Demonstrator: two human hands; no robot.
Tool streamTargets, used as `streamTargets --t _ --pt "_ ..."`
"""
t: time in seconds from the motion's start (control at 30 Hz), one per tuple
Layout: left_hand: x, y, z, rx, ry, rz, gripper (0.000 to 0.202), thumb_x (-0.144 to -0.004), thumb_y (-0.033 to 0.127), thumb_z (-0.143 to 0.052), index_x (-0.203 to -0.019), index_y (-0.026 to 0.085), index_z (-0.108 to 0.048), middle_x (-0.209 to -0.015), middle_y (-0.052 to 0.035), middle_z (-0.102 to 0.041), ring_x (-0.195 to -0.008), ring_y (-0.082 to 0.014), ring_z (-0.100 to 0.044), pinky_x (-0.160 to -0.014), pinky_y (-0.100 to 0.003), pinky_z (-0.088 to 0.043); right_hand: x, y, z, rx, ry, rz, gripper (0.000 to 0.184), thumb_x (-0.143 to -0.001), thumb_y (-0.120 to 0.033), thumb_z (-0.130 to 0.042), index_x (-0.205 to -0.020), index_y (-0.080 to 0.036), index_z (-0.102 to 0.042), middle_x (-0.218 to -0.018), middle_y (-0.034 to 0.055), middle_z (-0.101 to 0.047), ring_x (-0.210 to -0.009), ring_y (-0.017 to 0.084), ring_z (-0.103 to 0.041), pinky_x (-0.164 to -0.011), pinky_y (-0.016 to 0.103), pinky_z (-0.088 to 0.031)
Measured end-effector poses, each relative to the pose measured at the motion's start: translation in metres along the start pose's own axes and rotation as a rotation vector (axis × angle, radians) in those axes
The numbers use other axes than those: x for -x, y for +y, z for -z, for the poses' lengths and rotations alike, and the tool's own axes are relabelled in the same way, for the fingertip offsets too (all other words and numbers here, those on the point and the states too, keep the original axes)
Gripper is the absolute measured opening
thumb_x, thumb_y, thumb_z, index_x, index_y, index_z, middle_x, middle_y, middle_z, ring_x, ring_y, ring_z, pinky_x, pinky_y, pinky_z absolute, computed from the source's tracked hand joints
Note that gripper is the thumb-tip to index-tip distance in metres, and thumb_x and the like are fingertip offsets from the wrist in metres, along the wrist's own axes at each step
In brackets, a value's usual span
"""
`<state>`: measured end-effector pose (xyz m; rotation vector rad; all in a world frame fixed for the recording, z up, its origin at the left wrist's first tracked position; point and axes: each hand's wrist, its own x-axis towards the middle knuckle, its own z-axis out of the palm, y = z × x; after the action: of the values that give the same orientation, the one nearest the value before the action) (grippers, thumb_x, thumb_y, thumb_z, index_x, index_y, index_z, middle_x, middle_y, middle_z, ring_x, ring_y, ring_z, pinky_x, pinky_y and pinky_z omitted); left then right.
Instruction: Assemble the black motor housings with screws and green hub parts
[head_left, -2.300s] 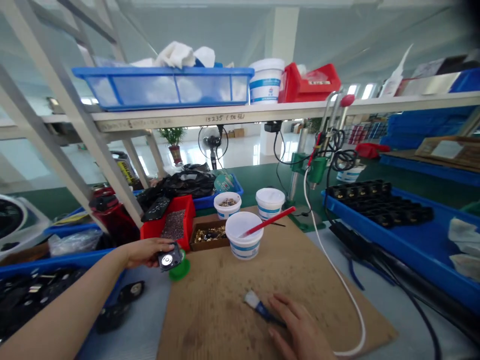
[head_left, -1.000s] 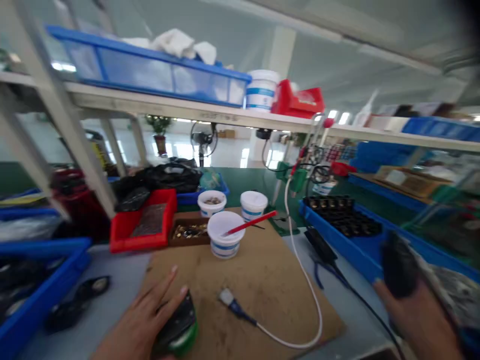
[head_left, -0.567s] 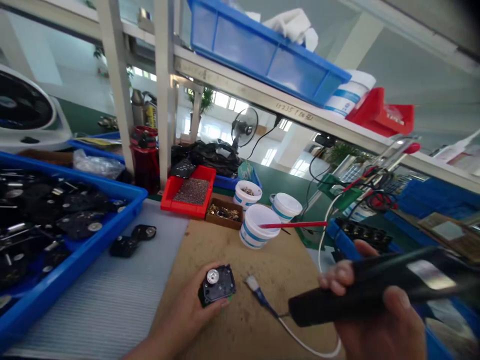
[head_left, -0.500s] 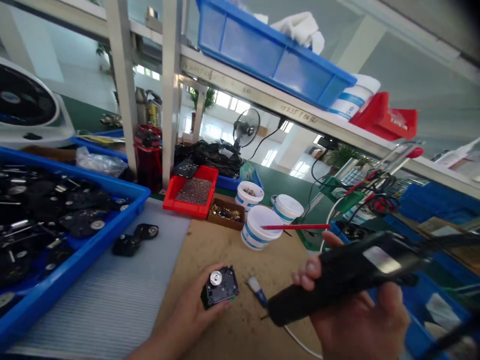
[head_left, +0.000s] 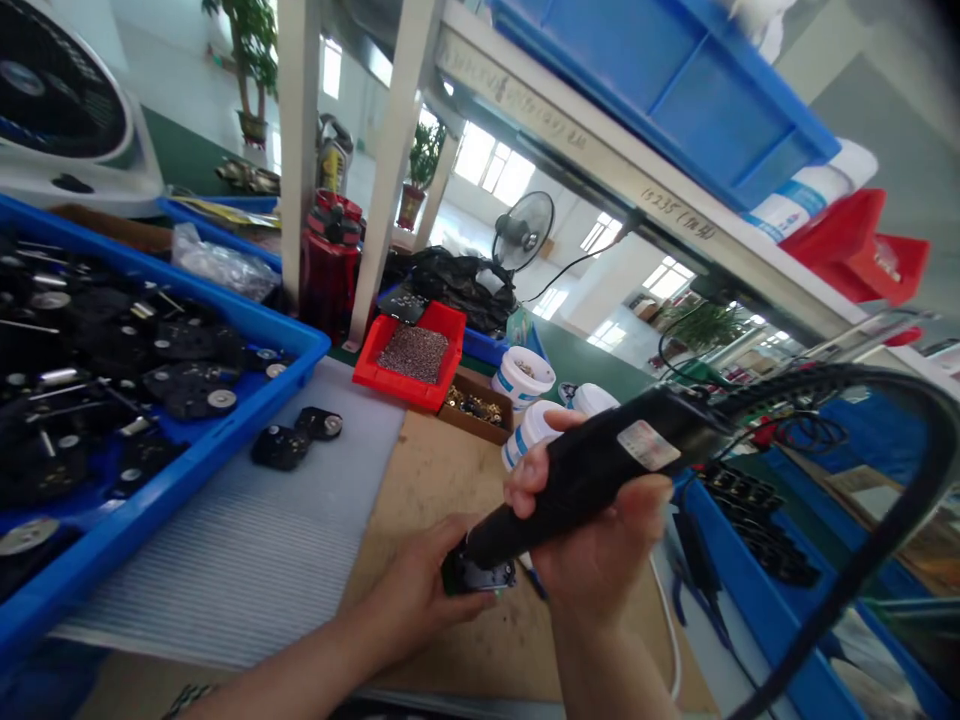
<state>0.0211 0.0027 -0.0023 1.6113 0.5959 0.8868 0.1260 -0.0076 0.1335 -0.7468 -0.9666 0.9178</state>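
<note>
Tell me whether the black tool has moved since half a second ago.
Yes: against the board, the black tool has moved left, from beside the brush to the part in the left hand.

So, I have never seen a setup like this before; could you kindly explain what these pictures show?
Of course. There is no machine arm here: a person works with bare hands, and every picture comes from one camera worn on the head, looking forward and down.

The right hand grips a black corded tool, perhaps a powered screwdriver. Its nose points down at a small black part held in the left hand; whether they touch is hard to tell.

Beneath the hands is a brown board. Beyond it stand a red bin of tiny pieces and white tubs. On the left, a blue tray holds many black parts.
</note>
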Motion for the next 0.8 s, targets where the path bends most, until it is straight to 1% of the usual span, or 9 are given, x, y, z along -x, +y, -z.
streamTargets --t 0.07,0.13,0.23,0.33,0.4,0.5,0.63,0.7,0.8 --pt "0.000 0.002 0.000 0.002 0.001 0.001 0.054 -0.071 0.017 -0.078 -0.120 0.027 -0.060 -0.111 0.0025 -0.070 -0.103 -0.0215 -0.064 -0.089 -0.029 -0.049 0.001 0.004 0.001 0.023 -0.038 0.001 0.049 -0.071 -0.060 -0.076 -0.101 -0.022 -0.070 -0.064 -0.0023 -0.060 -0.047 0.009 -0.052 -0.046 0.019 -0.042" --pt "0.000 0.003 0.000 -0.004 0.009 0.005 0.053 -0.070 0.016 -0.079 -0.118 0.028 -0.060 -0.110 0.0034 -0.070 -0.101 -0.0215 -0.064 -0.087 -0.029 -0.049 0.002 0.006 0.002 0.035 -0.070 -0.005 0.043 -0.073 -0.054 -0.078 -0.101 -0.023 -0.070 -0.065 -0.0028 -0.060 -0.048 0.008 -0.052 -0.047 0.018 -0.042" --pt "0.000 0.002 0.000 -0.019 0.015 0.003 0.053 -0.070 0.020 -0.080 -0.118 0.028 -0.060 -0.110 0.0033 -0.069 -0.102 -0.0231 -0.064 -0.088 -0.030 -0.050 0.002 0.007 0.003 0.044 -0.109 -0.006 0.039 -0.074 -0.051 -0.079 -0.101 -0.023 -0.069 -0.066 -0.0030 -0.061 -0.049 0.008 -0.052 -0.047 0.019 -0.042" --pt "0.001 -0.002 0.000 -0.046 0.020 0.008 0.048 -0.070 0.025 -0.080 -0.114 0.027 -0.061 -0.105 0.0020 -0.070 -0.099 -0.0249 -0.064 -0.088 -0.034 -0.051 0.003 0.007 0.003 0.067 -0.152 -0.006 0.036 -0.076 -0.047 -0.079 -0.102 -0.024 -0.068 -0.068 -0.0035 -0.061 -0.050 0.008 -0.053 -0.049 0.020 -0.043" --pt "0.002 -0.004 -0.001 -0.058 0.021 0.009 0.043 -0.071 0.026 -0.079 -0.111 0.026 -0.062 -0.102 0.0010 -0.070 -0.096 -0.0251 -0.064 -0.087 -0.036 -0.051 0.005 0.008 0.004 0.092 -0.190 -0.009 0.028 -0.078 -0.038 -0.079 -0.100 -0.025 -0.067 -0.069 -0.0044 -0.060 -0.051 0.008 -0.053 -0.050 0.020 -0.043" --pt "0.002 -0.003 -0.001 -0.060 0.023 -0.006 0.044 -0.073 0.022 -0.075 -0.114 0.026 -0.061 -0.108 -0.0003 -0.070 -0.099 -0.0245 -0.064 -0.087 -0.035 -0.051 0.009 0.011 0.005 0.147 -0.244 -0.018 0.017 -0.081 -0.024 -0.076 -0.095 -0.026 -0.065 -0.071 -0.0057 -0.058 -0.054 0.007 -0.053 -0.053 0.020 -0.043" --pt "0.001 -0.001 -0.001 -0.057 0.021 -0.022 0.048 -0.071 0.017 -0.076 -0.116 0.024 -0.060 -0.112 -0.0007 -0.070 -0.103 -0.0241 -0.063 -0.089 -0.034 -0.050 0.012 0.014 0.006 0.201 -0.280 -0.025 0.021 -0.080 -0.016 -0.073 -0.097 -0.026 -0.065 -0.073 -0.0058 -0.057 -0.055 0.008 -0.052 -0.054 0.021 -0.042" --pt "0.001 -0.001 -0.001 -0.056 0.017 -0.021 0.046 -0.074 0.019 -0.076 -0.117 0.025 -0.060 -0.114 0.0006 -0.069 -0.105 -0.0232 -0.063 -0.090 -0.034 -0.050 0.011 0.014 0.006 0.211 -0.270 -0.011 0.024 -0.080 -0.014 -0.071 -0.101 -0.026 -0.064 -0.074 -0.0056 -0.058 -0.053 0.008 -0.052 -0.051 0.021 -0.042" --pt "0.001 -0.003 -0.001 -0.058 0.013 -0.017 0.048 -0.073 0.023 -0.079 -0.117 0.026 -0.061 -0.112 0.0017 -0.070 -0.102 -0.0229 -0.064 -0.090 -0.033 -0.049 0.008 0.013 0.005 0.204 -0.246 0.026 0.021 -0.082 -0.013 -0.069 -0.099 -0.025 -0.064 -0.070 -0.0060 -0.058 -0.050 0.008 -0.052 -0.049 0.021 -0.044"
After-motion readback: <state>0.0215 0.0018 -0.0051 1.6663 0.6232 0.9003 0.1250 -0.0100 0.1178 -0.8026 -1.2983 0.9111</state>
